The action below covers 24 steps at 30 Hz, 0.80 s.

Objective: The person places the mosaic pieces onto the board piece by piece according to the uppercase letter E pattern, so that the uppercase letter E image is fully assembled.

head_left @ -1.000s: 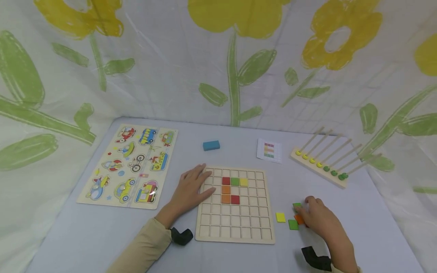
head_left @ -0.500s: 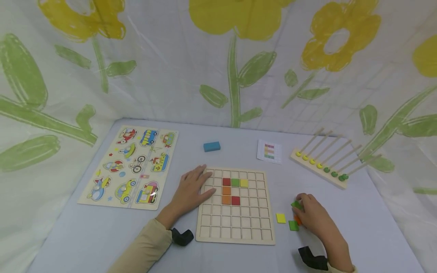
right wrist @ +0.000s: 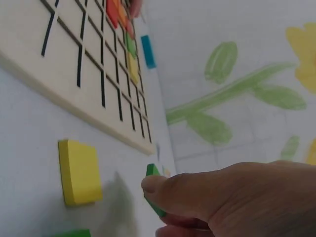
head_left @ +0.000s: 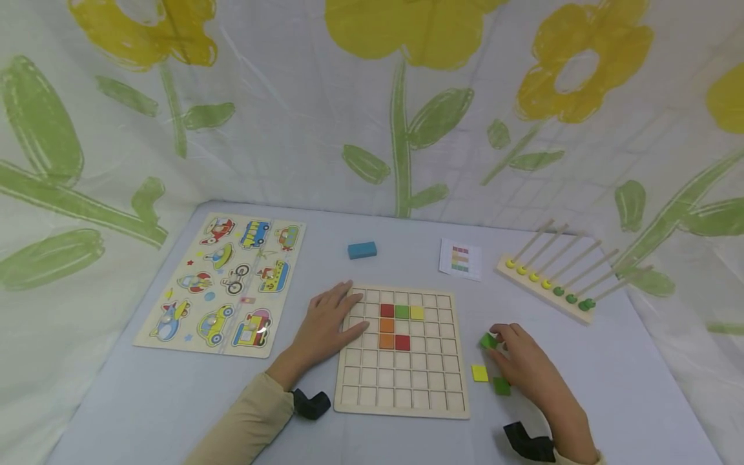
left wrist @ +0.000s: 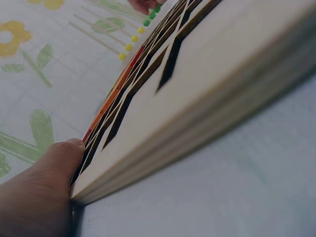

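A wooden grid board (head_left: 401,400) lies at the middle of the table, with several red, orange, green and yellow square tiles set in its cells. My left hand (head_left: 325,326) rests on the board's left edge, fingers spread out straight. Between thumb and fingers my right hand (head_left: 526,358) pinches a green tile (head_left: 487,341), just right of the board. In the right wrist view that green tile (right wrist: 153,192) is tilted in the grip. A yellow tile (head_left: 479,373) and another green tile (head_left: 502,386) lie on the table beside the right hand.
A vehicle picture puzzle (head_left: 221,284) lies at the left. Behind the board are a blue block (head_left: 362,250) and a paper card (head_left: 460,259) with a coloured pattern. A wooden peg rack (head_left: 546,290) with yellow and green beads stands at the right.
My right hand has picked up the green tile and moved it left towards the board. The orange tile near it is now hidden from the head view. My left hand has stayed in place.
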Available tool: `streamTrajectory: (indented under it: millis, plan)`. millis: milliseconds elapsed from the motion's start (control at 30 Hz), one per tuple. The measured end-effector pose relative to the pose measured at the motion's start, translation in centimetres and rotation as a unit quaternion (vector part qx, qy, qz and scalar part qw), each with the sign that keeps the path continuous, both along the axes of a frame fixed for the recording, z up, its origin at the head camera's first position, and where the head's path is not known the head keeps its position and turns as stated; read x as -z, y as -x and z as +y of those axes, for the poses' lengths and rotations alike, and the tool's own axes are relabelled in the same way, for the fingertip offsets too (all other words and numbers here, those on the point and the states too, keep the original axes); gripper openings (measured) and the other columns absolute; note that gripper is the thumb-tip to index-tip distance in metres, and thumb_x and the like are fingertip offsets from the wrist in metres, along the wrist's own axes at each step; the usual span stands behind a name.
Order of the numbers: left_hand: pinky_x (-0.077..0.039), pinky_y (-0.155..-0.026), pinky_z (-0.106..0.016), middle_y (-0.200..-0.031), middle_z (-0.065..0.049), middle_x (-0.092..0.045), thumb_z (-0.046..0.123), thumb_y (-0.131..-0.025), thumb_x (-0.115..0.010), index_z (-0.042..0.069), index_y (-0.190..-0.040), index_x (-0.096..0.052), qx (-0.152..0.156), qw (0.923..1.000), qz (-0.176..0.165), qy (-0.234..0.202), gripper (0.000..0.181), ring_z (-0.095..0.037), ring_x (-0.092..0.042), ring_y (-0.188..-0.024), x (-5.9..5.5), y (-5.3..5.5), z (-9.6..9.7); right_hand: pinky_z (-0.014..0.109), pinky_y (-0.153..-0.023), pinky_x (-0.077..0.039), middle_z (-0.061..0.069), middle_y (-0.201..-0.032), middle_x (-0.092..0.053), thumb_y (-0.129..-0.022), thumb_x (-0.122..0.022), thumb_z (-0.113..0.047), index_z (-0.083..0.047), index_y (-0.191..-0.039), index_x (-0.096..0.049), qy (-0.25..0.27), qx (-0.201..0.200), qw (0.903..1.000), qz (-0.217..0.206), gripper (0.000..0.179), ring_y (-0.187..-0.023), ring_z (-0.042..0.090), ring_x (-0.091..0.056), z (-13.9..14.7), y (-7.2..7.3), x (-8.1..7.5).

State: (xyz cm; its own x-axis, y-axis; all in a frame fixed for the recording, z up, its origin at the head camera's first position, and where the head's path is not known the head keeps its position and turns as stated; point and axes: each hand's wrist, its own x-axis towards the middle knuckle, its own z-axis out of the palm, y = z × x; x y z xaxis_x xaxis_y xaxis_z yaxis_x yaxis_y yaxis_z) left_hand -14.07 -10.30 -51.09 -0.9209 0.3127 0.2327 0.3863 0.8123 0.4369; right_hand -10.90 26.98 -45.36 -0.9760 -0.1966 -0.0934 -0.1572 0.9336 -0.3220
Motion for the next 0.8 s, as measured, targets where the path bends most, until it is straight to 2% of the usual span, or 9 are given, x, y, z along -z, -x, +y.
streamTrajectory:
  millis: [200,433,533,633,800]
  plan:
    - [-0.024,-0.111,-0.050,-0.153,-0.007,-0.035,0.054,-0.090,-0.055,0.019,-0.139,-0.050,0.001,1.0000,-0.001,-0.002,0.060,-0.025,-0.029,-0.142,-0.3,-0.1,0.0,0.036,-0.081,-0.052,0.005,-0.110,-0.060,-0.088,-0.070,-0.015,-0.005,-0.115,-0.059,0.013,-0.068,0.9972,0.029,0.031,-0.097,0.018,-0.060,-2.9,0.4,-0.8]
    - [-0.025,-0.110,-0.051,-0.153,-0.008,-0.036,0.054,-0.090,-0.055,0.018,-0.139,-0.050,0.001,1.0000,0.001,-0.003,0.060,-0.026,-0.030,-0.142,-0.4,-0.2,0.1,0.031,-0.086,-0.052,-0.005,-0.109,-0.059,-0.086,-0.072,-0.018,-0.014,-0.108,-0.062,0.041,-0.114,0.9926,-0.003,0.024,-0.100,0.008,-0.057,-6.8,0.3,-0.9]
    - [-0.025,-0.111,-0.051,-0.153,-0.008,-0.036,0.054,-0.090,-0.055,0.018,-0.139,-0.050,0.001,1.0000,-0.001,-0.002,0.060,-0.026,-0.030,-0.142,-0.4,-0.2,0.1,0.027,-0.084,-0.052,-0.007,-0.108,-0.058,-0.086,-0.072,-0.018,-0.015,-0.108,-0.063,0.048,-0.140,0.9889,-0.006,0.024,-0.094,0.006,-0.054,-8.1,0.1,-0.6]
    - [-0.025,-0.111,-0.050,-0.153,-0.007,-0.035,0.054,-0.090,-0.055,0.019,-0.139,-0.049,0.001,1.0000,-0.001,0.000,0.060,-0.025,-0.030,-0.142,-0.4,-0.2,0.0,0.025,-0.083,-0.053,-0.007,-0.106,-0.059,-0.085,-0.073,-0.017,-0.015,-0.108,-0.063,0.038,-0.160,0.9863,0.009,0.025,-0.091,0.005,-0.053,-9.0,0.1,-0.4]
    - [-0.026,-0.110,-0.051,-0.152,-0.008,-0.037,0.053,-0.090,-0.056,0.018,-0.138,-0.050,0.003,1.0000,0.008,0.000,0.060,-0.026,-0.031,-0.141,-0.5,-0.2,0.0,0.024,-0.084,-0.053,-0.005,-0.105,-0.061,-0.082,-0.076,-0.017,-0.014,-0.108,-0.065,-0.010,-0.186,0.9809,0.057,0.028,-0.093,0.007,-0.055,-9.6,0.1,-0.1]
